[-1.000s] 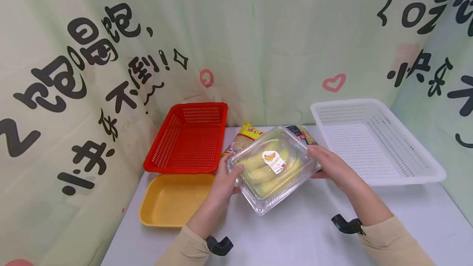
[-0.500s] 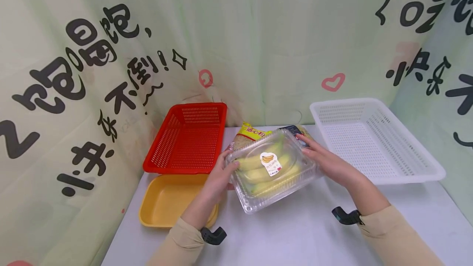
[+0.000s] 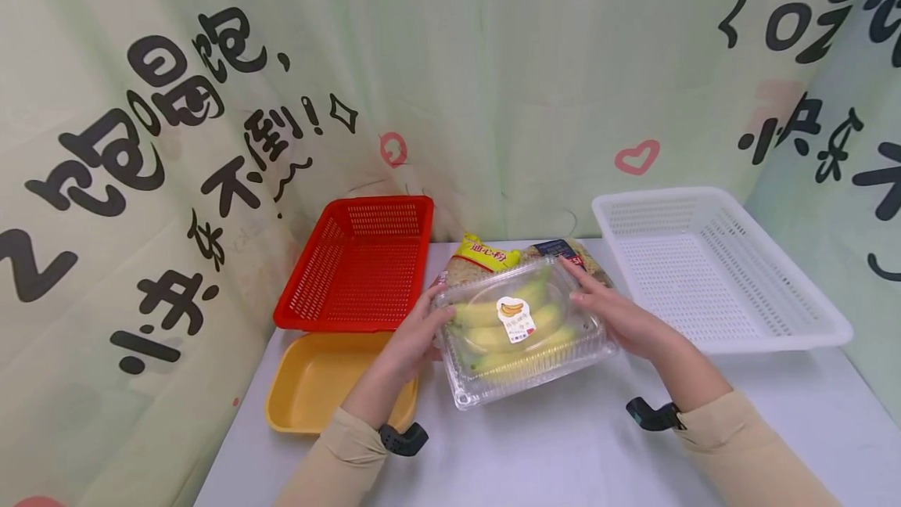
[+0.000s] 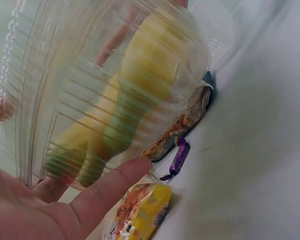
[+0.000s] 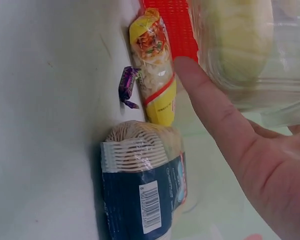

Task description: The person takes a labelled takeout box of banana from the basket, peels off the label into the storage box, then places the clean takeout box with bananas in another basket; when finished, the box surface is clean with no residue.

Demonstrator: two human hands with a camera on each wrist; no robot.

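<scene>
A clear plastic box of bananas [image 3: 517, 358] is held up over the table, tilted, a round-edged banana label on its lid. My left hand [image 3: 411, 339] grips its left end, thumb over the lid's edge; in the left wrist view one finger of that hand [image 4: 45, 215] reaches along the underside. At the other end my right hand [image 3: 629, 319] holds the box's right side, with a finger and thumb at its edge. The right wrist view has that hand [image 5: 255, 160] with one finger stretched out beside the box [image 5: 240, 50].
Behind the box lie a yellow pasta bag [image 3: 486, 255] and a navy-labelled bag [image 3: 204, 249]. A purple-wrapped candy [image 4: 179, 159] lies near them. Left stand a red basket [image 3: 281, 311] and a yellow basin [image 3: 281, 413]; right, a white basket [image 3: 809, 339].
The box has turned slightly and lowered a little, its label shifting down. My right fingers have moved toward the box's far corner. The baskets and basin stay put.
</scene>
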